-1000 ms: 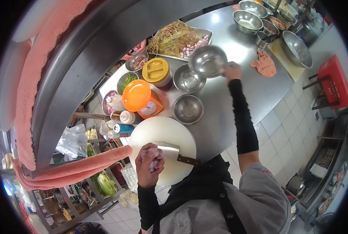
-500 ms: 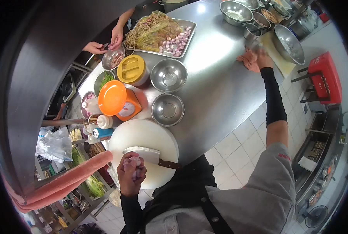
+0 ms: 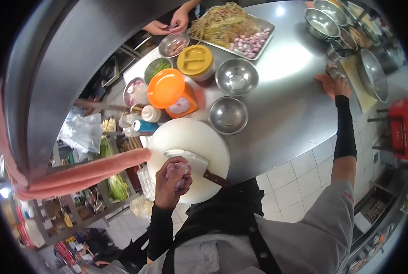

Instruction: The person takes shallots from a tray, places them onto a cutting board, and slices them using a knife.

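Note:
My left hand (image 3: 173, 182) is closed around several purple shallots (image 3: 178, 172), above the round white cutting board (image 3: 213, 141). Under and beside it on the board lies a cleaver (image 3: 195, 160) with a brown handle. Far to the right, my right hand (image 3: 340, 86) is at an orange cloth (image 3: 325, 84) on the steel table (image 3: 286, 114). Its fingers are closed on a small greyish, shiny object, too blurred to name. Two steel bowls, one (image 3: 237, 76) behind the other (image 3: 228, 115), stand right of the scale.
An orange scale (image 3: 182, 106), a yellow-lidded container (image 3: 194, 60), bottles and small bowls stand behind the board. A tray (image 3: 264, 43) holds roots and shallots. Another person's hands (image 3: 169, 25) are over a bowl (image 3: 173, 44). Steel bowls (image 3: 322, 23) stand at the back right.
My right hand has let go of a steel bowl near the middle and moved right to the orange cloth. My left hand still holds the shallots. The camera view has shifted.

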Demonstrator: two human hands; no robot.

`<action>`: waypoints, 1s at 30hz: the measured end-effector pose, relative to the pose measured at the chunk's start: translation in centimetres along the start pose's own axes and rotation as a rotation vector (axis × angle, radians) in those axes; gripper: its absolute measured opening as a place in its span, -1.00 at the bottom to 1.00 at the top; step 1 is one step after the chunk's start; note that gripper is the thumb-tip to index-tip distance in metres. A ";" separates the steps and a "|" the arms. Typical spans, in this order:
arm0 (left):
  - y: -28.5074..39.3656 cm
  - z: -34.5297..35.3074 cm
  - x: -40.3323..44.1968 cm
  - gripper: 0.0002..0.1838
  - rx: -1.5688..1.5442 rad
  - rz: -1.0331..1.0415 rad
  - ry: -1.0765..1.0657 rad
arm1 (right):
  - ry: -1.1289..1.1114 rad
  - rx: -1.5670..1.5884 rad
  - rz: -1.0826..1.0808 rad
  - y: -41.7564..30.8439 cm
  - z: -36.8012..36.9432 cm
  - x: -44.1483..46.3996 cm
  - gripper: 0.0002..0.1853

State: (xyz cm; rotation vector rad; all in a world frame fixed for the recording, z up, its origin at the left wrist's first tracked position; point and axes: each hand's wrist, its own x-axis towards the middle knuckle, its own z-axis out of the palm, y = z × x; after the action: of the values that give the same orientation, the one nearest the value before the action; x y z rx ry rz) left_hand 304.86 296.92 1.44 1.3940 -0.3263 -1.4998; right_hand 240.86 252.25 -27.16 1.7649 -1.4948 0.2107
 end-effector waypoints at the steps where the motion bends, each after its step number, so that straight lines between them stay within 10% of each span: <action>1: 0.1 -0.4 -0.3 -0.72 0.021 0.010 0.013 | -0.018 -0.014 0.029 0.4 -0.9 0.5 -0.72; 6: -1.1 -1.6 -1.5 -0.70 0.002 0.001 0.036 | -0.271 -0.064 0.009 0.2 1.1 -1.5 -0.76; 9: -1.8 -2.6 -2.3 -0.68 -0.003 0.039 0.035 | -0.415 0.124 0.497 -4.3 -12.6 3.5 -0.78; 14: -2.9 -4.0 -2.8 -0.70 -0.006 0.132 0.069 | -0.203 0.924 0.660 -18.3 -25.3 -1.3 -0.66; 18: -3.4 -5.0 -3.1 -0.72 0.114 0.259 0.107 | -0.687 1.861 1.051 -32.3 -40.3 -2.5 -0.70; 28: -6.9 -9.8 1.1 -0.76 0.499 0.577 0.281 | -0.947 1.815 0.521 -41.0 -45.0 -3.0 -0.56; 30: -9.1 -11.1 2.2 -0.75 0.626 0.680 0.351 | -0.652 1.621 0.290 -39.1 -45.7 -5.2 -0.50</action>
State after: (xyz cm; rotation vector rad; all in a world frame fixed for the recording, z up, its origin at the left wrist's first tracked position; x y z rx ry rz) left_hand 310.43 303.87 -9.95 1.7485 -0.9901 -0.5894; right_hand 290.29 285.49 -17.50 2.9720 -2.2833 1.4264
